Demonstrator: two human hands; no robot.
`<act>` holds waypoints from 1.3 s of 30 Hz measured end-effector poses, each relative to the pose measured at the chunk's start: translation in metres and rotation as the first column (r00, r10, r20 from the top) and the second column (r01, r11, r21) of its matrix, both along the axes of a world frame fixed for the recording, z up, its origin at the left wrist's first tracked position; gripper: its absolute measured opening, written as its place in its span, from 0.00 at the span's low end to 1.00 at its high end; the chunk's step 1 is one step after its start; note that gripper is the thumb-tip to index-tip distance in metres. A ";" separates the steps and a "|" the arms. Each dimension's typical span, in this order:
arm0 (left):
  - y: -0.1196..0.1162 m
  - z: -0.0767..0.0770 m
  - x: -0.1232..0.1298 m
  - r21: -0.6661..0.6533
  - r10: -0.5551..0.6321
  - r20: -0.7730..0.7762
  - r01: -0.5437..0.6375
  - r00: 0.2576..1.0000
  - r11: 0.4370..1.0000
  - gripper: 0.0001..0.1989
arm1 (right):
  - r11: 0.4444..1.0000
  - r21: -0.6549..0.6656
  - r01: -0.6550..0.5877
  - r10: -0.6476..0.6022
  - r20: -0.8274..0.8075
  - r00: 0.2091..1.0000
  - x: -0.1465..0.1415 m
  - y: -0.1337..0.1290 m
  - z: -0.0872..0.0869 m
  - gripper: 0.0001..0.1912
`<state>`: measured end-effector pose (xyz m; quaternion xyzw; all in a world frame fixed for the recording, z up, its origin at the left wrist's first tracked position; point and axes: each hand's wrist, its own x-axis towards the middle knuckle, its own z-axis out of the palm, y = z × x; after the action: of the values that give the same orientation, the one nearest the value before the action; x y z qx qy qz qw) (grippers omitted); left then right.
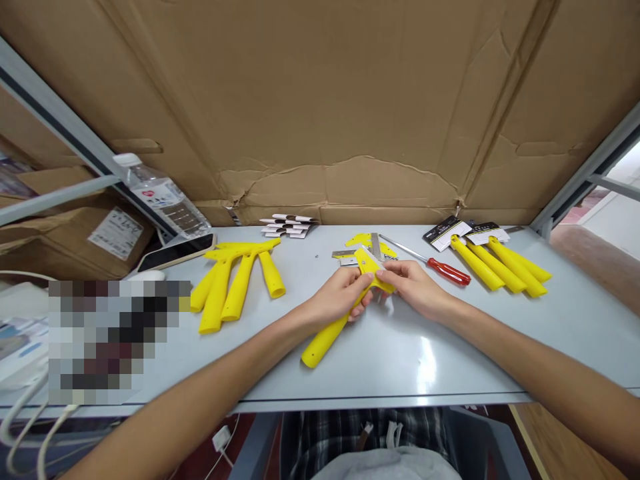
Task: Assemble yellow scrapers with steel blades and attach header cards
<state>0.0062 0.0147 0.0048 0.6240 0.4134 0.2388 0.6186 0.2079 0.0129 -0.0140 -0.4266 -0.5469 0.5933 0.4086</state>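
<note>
Both hands are on one yellow-handled scraper [327, 341] over the middle of the table. My left hand [341, 293] is closed round its neck, and the handle slants down toward the front left. My right hand [411, 285] pinches the scraper's head at its right side, by the metal blade edge. Just behind the hands lie yellow plates [361, 239] and metal blades [376, 245], partly hidden by the fingers. A screwdriver with a red handle [449, 271] rests to the right of them, its shaft pointing to the back left.
Several yellow handles [243, 287] lie at the left. Further yellow tools [480, 267] with black-and-white cards [447, 233] are at the right. Folded cards [289, 225], a phone [176, 253] and a plastic bottle [163, 197] stand near the cardboard [320, 100] behind.
</note>
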 end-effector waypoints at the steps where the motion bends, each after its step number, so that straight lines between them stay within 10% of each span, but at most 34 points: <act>1: 0.000 0.000 0.001 -0.023 0.040 0.041 -0.039 0.998 0.999 0.20 | 1.000 -0.004 -0.001 0.001 0.016 1.000 0.000 0.000 0.002 0.19; 15: 0.003 0.001 0.005 0.048 0.228 -0.015 -0.227 0.974 0.973 0.12 | 0.989 -0.066 0.129 -0.131 -0.026 0.991 -0.001 0.000 -0.004 0.19; 23: -0.003 -0.001 -0.006 0.408 0.279 -0.144 -0.199 0.950 0.891 0.49 | 0.987 -0.086 0.136 -0.145 -0.103 0.984 0.003 0.005 -0.009 0.22; 39: -0.003 -0.001 -0.009 0.620 0.312 -0.223 -0.113 0.923 0.776 0.33 | 0.988 -0.113 0.107 -0.121 -0.118 0.986 0.004 0.006 -0.012 0.24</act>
<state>-0.0033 0.0121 0.0037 0.7647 0.4787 0.3233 0.2856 0.2116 0.0192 -0.0257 -0.4406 -0.4626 0.6227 0.4519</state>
